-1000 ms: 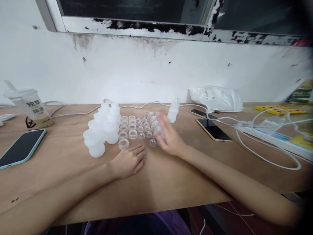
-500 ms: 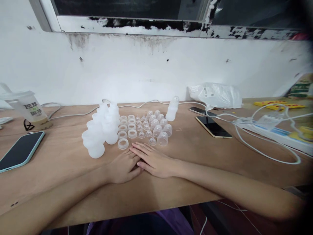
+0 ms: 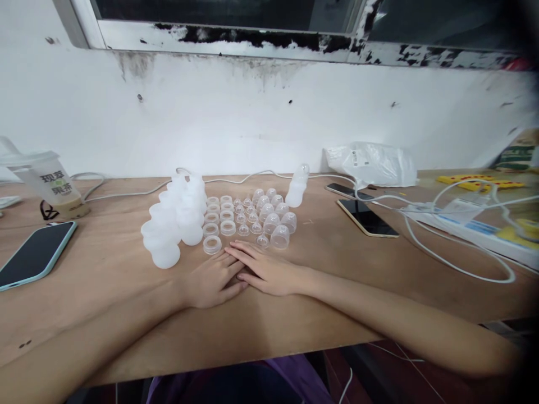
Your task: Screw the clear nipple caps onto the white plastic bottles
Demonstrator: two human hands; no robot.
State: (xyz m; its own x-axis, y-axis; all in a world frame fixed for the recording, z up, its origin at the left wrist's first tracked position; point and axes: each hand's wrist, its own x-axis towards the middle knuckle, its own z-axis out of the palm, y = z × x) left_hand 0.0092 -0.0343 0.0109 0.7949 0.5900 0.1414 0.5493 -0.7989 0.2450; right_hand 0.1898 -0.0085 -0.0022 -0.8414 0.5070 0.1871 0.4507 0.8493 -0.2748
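Note:
My left hand (image 3: 207,285) lies flat on the wooden table, palm down, holding nothing. Over its fingers rests my right hand (image 3: 272,274), also flat and without anything in it. Just beyond my fingertips stand rows of small clear parts: collar rings (image 3: 212,244), bottle nipples (image 3: 262,241) and dome caps (image 3: 279,238). To the left of the rings, several frosted white baby bottle bodies (image 3: 165,253) stand close together in rows. One assembled baby bottle (image 3: 296,191) with a clear cap stands upright behind the domes, to the right.
A drink cup (image 3: 56,188) and a phone (image 3: 37,255) are at the left. On the right lie a gold-edged phone (image 3: 367,217), another dark phone (image 3: 343,191), a white plastic bag (image 3: 374,164), and a power strip (image 3: 467,227) with looping white cables.
The camera view has tilted very slightly. My hands stay stacked in the same place, and the bottle parts have not moved.

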